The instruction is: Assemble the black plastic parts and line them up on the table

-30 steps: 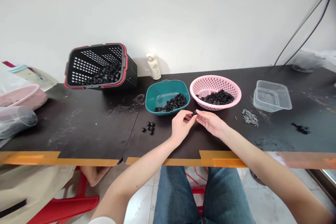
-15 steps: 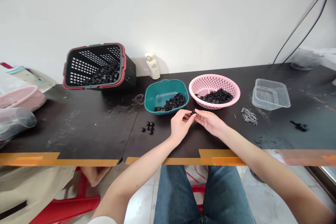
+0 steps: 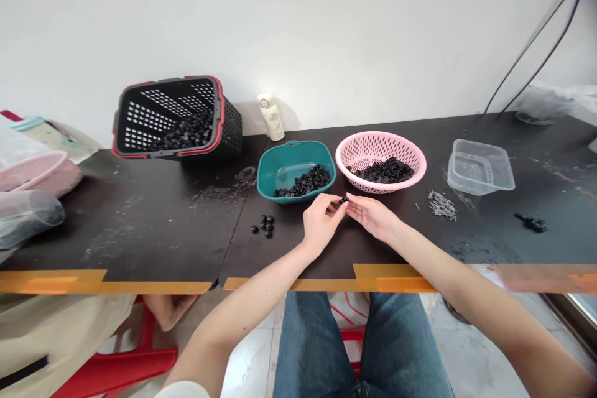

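Observation:
A small black plastic part [image 3: 344,199] is pinched between the fingertips of both hands, just above the table. My left hand [image 3: 321,221] is closed on its left side, and my right hand [image 3: 372,216] grips it from the right; the fingers hide most of it. Behind my left hand stands a teal tub [image 3: 280,158] with a heap of small black parts [image 3: 308,181]. Beyond my right hand is a pink perforated basket [image 3: 410,149] holding black ring-like pieces [image 3: 387,170]. Several round black caps [image 3: 267,224] lie left of my left hand.
Grey pins [image 3: 442,206] lie in a pile to the right, near a clear plastic box [image 3: 480,168] and a black cluster [image 3: 532,222]. A dark crate [image 3: 231,127] of black parts and a white bottle [image 3: 272,118] stand at the back. Orange tape [image 3: 153,288] lines the front edge.
Both hands stay in nearly the same place, still gripping the small black part. Nothing else on the table has visibly moved.

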